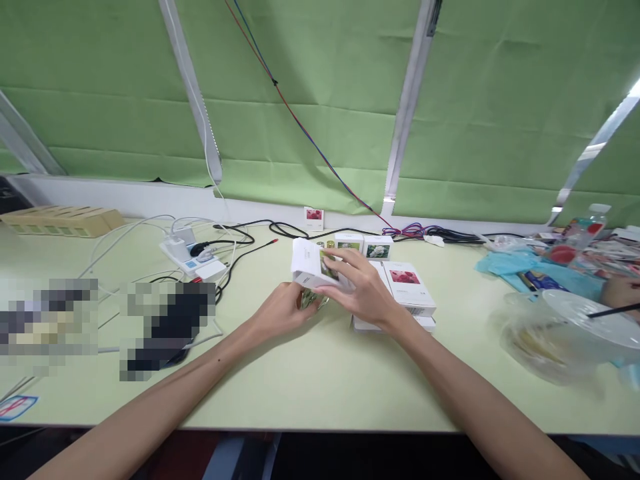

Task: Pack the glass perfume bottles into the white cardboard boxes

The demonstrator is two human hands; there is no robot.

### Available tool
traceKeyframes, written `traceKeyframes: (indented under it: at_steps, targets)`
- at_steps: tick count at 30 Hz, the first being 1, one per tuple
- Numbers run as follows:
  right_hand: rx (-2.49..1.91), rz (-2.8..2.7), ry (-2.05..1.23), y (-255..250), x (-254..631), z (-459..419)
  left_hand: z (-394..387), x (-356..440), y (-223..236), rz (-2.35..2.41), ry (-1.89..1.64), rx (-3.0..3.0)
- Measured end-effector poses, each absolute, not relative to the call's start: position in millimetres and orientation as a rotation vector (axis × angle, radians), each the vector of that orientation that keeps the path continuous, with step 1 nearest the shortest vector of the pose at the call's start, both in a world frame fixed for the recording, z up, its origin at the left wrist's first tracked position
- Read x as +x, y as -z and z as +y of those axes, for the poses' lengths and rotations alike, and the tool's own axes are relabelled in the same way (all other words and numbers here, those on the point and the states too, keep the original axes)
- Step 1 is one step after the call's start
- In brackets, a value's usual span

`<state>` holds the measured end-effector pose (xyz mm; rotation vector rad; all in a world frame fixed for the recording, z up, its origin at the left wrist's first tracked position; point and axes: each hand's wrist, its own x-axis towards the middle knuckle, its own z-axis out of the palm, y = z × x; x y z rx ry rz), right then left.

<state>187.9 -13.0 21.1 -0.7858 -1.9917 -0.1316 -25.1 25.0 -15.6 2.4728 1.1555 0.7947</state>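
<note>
White box (pixel 306 257) held tilted, long axis sloping down rightward

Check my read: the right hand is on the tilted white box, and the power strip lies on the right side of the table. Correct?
Not quite: the power strip lies on the left side of the table, as the head view shows. The right hand is indeed on the tilted white box.
</note>
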Motion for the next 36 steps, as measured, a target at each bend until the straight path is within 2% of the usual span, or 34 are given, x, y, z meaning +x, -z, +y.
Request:
traceKeyframes:
  at_steps: [5, 21, 36]
  targets:
    - [-0.820, -2.108, 0.110, -18, 192, -11, 28, -26, 18, 0.989, -0.870, 2.443]
    - [-0.961, -2.129, 0.092, -19, 196, -9, 29, -25, 18, 1.235, -0.821, 2.445]
    - [-0.964, -1.858, -0.273, -29, 199, -13, 23, -24, 6, 1.186, -0.835, 2.322]
